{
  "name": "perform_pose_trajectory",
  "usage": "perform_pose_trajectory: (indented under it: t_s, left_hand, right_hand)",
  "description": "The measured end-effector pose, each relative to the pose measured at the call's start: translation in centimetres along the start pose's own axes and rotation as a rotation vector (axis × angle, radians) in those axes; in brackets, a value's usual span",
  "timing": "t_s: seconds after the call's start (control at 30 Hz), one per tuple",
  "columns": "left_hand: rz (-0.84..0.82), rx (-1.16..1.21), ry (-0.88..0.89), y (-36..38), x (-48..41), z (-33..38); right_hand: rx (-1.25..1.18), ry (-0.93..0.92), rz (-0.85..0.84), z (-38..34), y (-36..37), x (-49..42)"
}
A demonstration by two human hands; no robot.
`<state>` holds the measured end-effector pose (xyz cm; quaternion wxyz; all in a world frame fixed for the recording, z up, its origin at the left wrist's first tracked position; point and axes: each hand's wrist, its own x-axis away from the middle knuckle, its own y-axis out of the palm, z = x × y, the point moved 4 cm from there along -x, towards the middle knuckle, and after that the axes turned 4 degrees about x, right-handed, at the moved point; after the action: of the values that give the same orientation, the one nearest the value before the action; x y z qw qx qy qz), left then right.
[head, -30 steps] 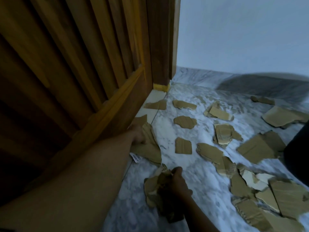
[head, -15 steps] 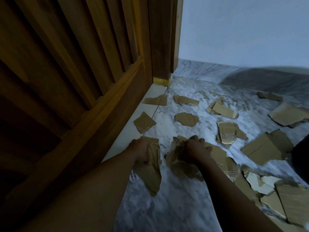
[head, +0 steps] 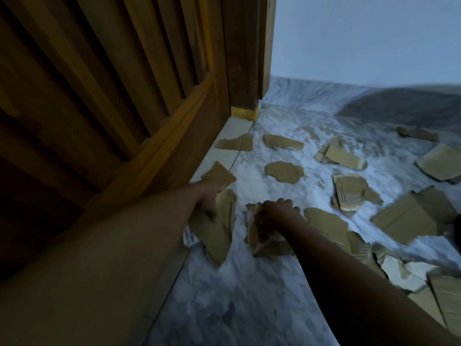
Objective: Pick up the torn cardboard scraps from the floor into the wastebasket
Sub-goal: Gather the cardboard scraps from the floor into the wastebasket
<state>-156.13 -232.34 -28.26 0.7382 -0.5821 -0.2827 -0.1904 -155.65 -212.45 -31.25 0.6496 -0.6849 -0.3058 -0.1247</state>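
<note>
L hand [head: 205, 203] clamps a long scrap [head: 217, 236], long axis toward camera. R hand [head: 279, 213] grips a crumpled bundle [head: 264, 236]. Bare floor [head: 249, 295] in front; door [head: 124, 108] close on L.

Two bare forearms, no sleeves, cuffs or gloves visible from lower frame edge to wrists. Left hand [head: 208, 204] and right hand [head: 279, 213] without rings, watch or bands as far as dim light allows. Knuckles and curled fingers [head: 287, 201] seen from behind on the right; nails and finer detail lost in shadow.
</note>
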Motion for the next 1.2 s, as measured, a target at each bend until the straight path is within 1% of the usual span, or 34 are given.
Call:
perform_pose_trajectory:
  t_s: [0.1,0.17,0.23,0.33,0.4,0.5,0.63,0.67,0.73,0.8,0.87,0.9,1.0,1.03,1.1,1.2]
  left_hand:
    - [0.080,0.162,0.002,-3.2,-1.7,0.0]
    - [0.160,0.307,0.021,-4.2,-3.0,0.0]
    - [0.239,0.404,0.042,-4.4,-4.4,-0.1]
    - [0.286,0.386,0.036,-3.6,-5.7,-0.2]
    - [0.272,0.381,0.028,-3.1,-6.2,-0.4]
    - [0.228,0.392,0.020,-2.9,-6.6,-0.5]
    - [0.263,0.420,-0.007,-2.0,-6.3,-0.8]
    - [0.286,0.451,-0.014,-1.6,-5.9,-0.7]
    - [0.353,0.450,-0.030,-0.9,-5.1,-0.2]
    - [0.416,0.376,-0.061,-0.5,-3.9,0.8]
    - [0.461,0.265,-0.059,-0.5,-2.4,2.2]
    - [0.471,0.219,-0.043,-0.5,-1.7,3.0]
    - [0.517,0.171,0.039,-1.3,0.4,5.7]
    - [0.547,0.188,0.066,-2.0,1.2,6.9]
    - [0.625,0.251,0.120,-4.1,3.0,9.6]
    - [0.698,0.392,0.215,-7.4,5.6,14.9]
  right_hand:
    - [-0.052,0.024,-0.049,0.4,0.1,-0.5]
    - [-0.073,0.047,-0.066,0.9,0.4,-0.9]
    - [-0.076,0.051,-0.070,1.3,0.7,-1.6]
    - [-0.076,0.055,-0.095,1.4,0.8,-2.2]
    - [-0.076,0.053,-0.098,1.1,0.7,-2.4]
    - [-0.045,0.039,-0.048,0.5,0.5,-2.3]
    - [-0.008,0.016,0.001,-0.5,-0.1,-1.6]
    - [0.013,0.011,0.025,-0.9,-0.2,-1.2]
    - [0.072,-0.003,0.131,-1.6,-0.4,0.1]
    - [0.110,-0.007,0.282,-2.4,0.0,1.5]
    - [0.092,0.001,0.398,-3.1,0.6,3.2]
    - [0.070,-0.002,0.415,-3.3,1.0,4.1]
    - [-0.049,0.000,0.358,-3.2,1.1,6.5]
    - [-0.090,0.008,0.368,-2.5,0.6,7.3]
    - [-0.133,0.045,0.463,0.1,-1.8,8.9]
    - [-0.208,0.178,0.586,7.3,-8.7,11.9]
